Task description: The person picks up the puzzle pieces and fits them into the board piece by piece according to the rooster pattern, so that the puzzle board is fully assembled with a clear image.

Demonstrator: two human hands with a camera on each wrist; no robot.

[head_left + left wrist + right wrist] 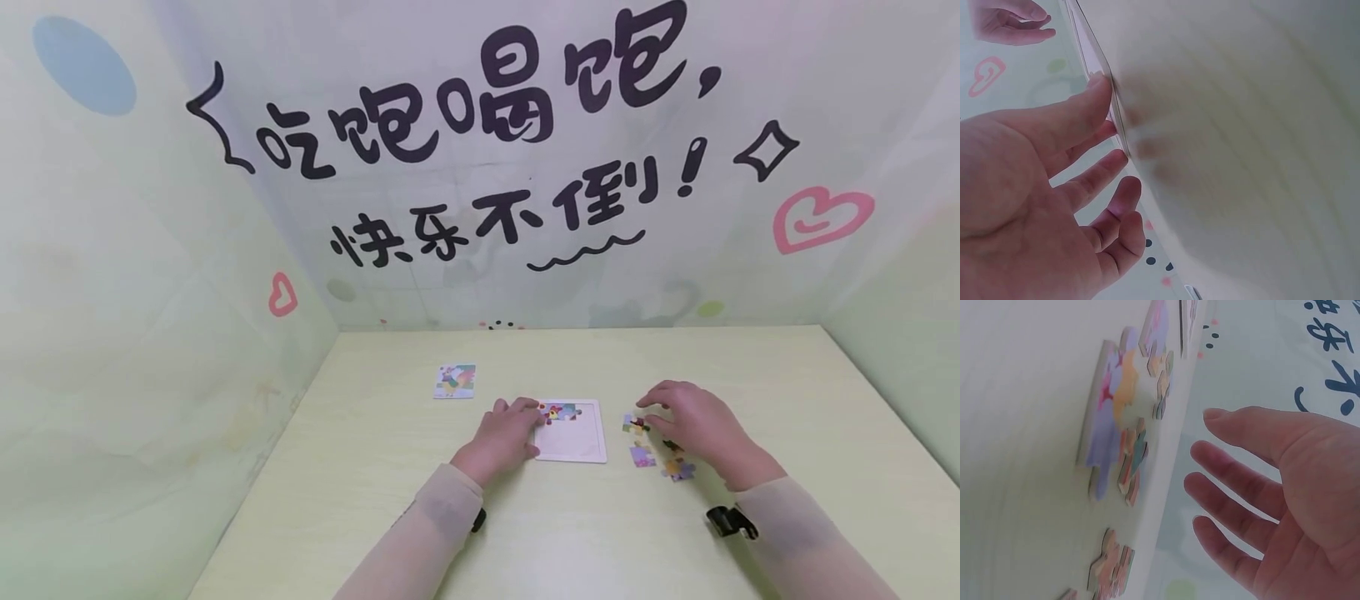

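Observation:
A white jigsaw tray (572,445) lies on the table with a few joined pieces (561,412) along its top inner edge. My left hand (501,437) rests at the tray's left side, its thumb and fingertips touching the rim, as the left wrist view also shows. Over the loose jigsaw pieces right of the tray hovers my right hand (697,423), fingers spread and holding nothing. Among them are a purple-and-pink piece (642,456) and a purple-and-orange one (1100,406). The right hand partly hides the pile in the head view.
A small picture card (454,382) with a jigsaw design lies beyond the tray to the left. The pale table (360,467) is enclosed by printed cloth walls (450,292) at the back and on both sides.

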